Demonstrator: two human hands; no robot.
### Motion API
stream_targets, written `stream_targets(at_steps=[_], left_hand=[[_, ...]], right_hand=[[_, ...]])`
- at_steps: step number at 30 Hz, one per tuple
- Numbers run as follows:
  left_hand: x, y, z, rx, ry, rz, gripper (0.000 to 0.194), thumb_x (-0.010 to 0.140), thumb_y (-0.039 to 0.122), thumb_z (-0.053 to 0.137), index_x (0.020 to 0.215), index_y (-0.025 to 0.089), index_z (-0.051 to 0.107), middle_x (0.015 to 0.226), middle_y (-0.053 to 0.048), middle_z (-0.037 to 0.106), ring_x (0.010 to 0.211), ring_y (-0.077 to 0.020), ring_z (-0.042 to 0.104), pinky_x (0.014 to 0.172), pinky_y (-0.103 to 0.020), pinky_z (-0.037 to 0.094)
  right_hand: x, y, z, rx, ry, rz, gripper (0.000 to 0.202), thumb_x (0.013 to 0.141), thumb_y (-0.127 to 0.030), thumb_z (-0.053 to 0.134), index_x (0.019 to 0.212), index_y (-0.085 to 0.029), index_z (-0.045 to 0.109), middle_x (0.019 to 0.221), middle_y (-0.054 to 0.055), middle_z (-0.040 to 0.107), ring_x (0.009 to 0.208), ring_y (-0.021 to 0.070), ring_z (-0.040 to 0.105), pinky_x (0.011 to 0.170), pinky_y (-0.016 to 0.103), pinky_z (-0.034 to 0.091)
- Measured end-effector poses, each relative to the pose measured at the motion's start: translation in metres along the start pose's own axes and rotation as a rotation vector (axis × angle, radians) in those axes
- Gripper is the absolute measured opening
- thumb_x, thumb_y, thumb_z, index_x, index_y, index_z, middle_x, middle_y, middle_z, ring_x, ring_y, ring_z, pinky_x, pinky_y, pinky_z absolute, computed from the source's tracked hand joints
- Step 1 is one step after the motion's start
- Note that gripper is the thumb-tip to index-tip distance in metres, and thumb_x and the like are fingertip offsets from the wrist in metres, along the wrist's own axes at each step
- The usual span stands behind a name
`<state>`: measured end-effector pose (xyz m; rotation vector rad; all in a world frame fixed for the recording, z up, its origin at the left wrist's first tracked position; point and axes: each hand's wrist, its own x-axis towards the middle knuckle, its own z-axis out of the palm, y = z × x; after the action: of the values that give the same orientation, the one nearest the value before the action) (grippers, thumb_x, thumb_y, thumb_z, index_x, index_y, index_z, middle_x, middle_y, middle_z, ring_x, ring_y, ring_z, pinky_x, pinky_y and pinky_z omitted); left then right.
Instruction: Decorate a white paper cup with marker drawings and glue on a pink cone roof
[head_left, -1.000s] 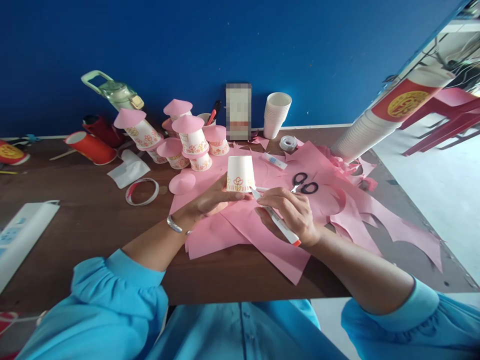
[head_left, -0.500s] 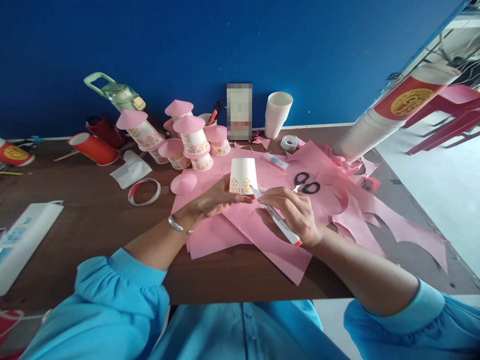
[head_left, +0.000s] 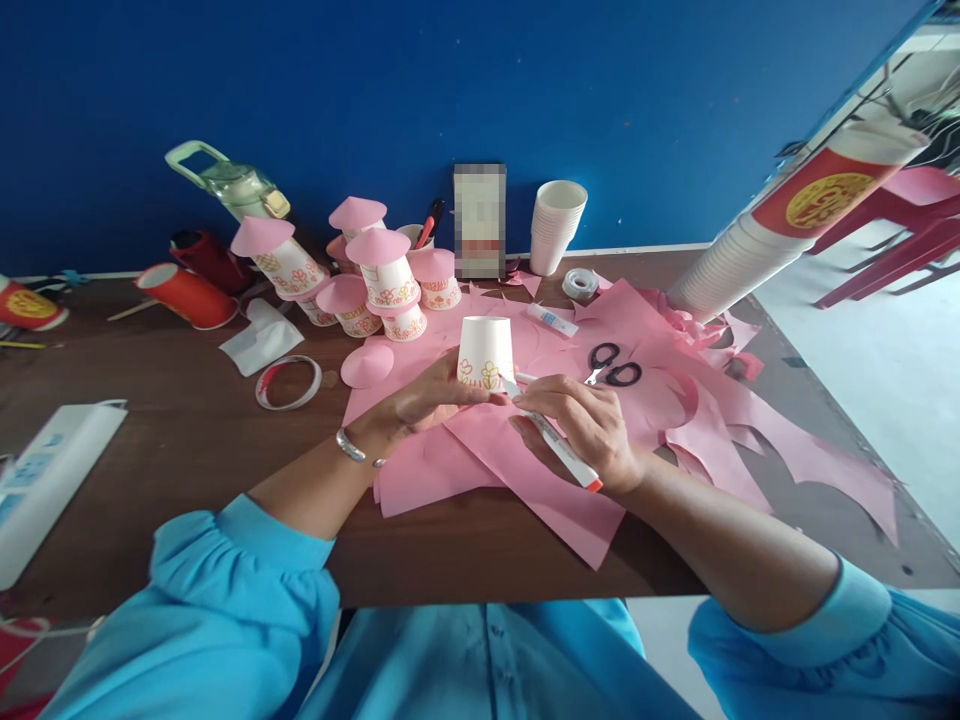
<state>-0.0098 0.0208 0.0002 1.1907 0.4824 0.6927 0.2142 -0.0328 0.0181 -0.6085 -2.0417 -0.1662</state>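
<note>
My left hand point(head_left: 442, 392) is closed on a white paper cup point(head_left: 485, 345), held upside down. Red and yellow flowers are drawn along the cup's lower band. Between the fingers of my right hand point(head_left: 581, 425) is a white marker pen point(head_left: 559, 447) with an orange end, its tip at the cup's lower right side. Pink paper sheets point(head_left: 547, 500) lie beneath both hands. Left of the cup a pink paper cone point(head_left: 367, 367) rests on the sheets. Decorated cups with pink cone tops point(head_left: 381, 275) stand stacked behind it.
Scissors point(head_left: 613, 366), a glue tube point(head_left: 553, 321) and a tape roll point(head_left: 580, 286) lie to the right. Behind are a phone point(head_left: 480, 220) and stacked white cups point(head_left: 559, 228). A larger tape ring point(head_left: 288, 384) and a power strip point(head_left: 56, 490) are on the left.
The cup has turned slightly in my left hand, its drawn flowers shifting a little to the left. The marker tip stays at the cup's lower right.
</note>
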Motion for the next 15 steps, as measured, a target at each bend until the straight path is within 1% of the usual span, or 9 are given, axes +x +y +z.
stream_targets(at_steps=[4,8,10,13,15], left_hand=[[0.000,0.001,0.000,-0.014,0.005,-0.018,0.048,0.083,0.030,0.089,0.128,0.025,0.071,0.119,-0.009,0.077,0.118,-0.0290,0.073,0.101,-0.044,0.061],[0.000,-0.003,-0.003,-0.031,0.009,0.001,0.046,0.083,0.028,0.088,0.126,0.024,0.072,0.117,-0.009,0.078,0.119,-0.0287,0.073,0.102,-0.044,0.061],[0.000,-0.005,-0.005,-0.039,0.028,0.007,0.043,0.082,0.030,0.089,0.122,0.024,0.074,0.116,-0.009,0.078,0.115,-0.0279,0.075,0.101,-0.044,0.063],[-0.001,-0.007,-0.008,-0.049,0.037,-0.015,0.034,0.083,0.035,0.088,0.113,0.023,0.076,0.110,-0.008,0.080,0.107,-0.0261,0.078,0.100,-0.041,0.064],[-0.001,-0.009,-0.011,-0.063,0.038,-0.025,0.034,0.084,0.037,0.088,0.112,0.022,0.077,0.107,-0.008,0.080,0.104,-0.0251,0.079,0.099,-0.039,0.064]], right_hand=[[0.000,0.000,0.001,-0.003,0.004,0.003,0.020,0.100,-0.013,0.066,0.117,-0.021,0.060,0.092,0.003,0.077,0.076,0.0154,0.077,0.060,0.026,0.062],[-0.001,0.000,0.001,0.009,-0.010,-0.006,0.020,0.099,-0.013,0.069,0.116,-0.019,0.060,0.093,0.005,0.076,0.079,0.0165,0.077,0.063,0.026,0.063],[-0.001,0.000,0.001,0.003,-0.010,-0.003,0.020,0.099,-0.012,0.069,0.115,-0.018,0.061,0.094,0.006,0.077,0.078,0.0164,0.077,0.063,0.026,0.062],[-0.001,0.000,0.000,-0.007,-0.010,0.009,0.020,0.100,-0.014,0.068,0.117,-0.020,0.060,0.096,0.005,0.077,0.078,0.0158,0.077,0.061,0.026,0.061],[-0.001,0.000,-0.001,-0.005,-0.014,0.009,0.021,0.100,-0.014,0.068,0.118,-0.020,0.060,0.097,0.005,0.077,0.079,0.0159,0.077,0.061,0.026,0.061]])
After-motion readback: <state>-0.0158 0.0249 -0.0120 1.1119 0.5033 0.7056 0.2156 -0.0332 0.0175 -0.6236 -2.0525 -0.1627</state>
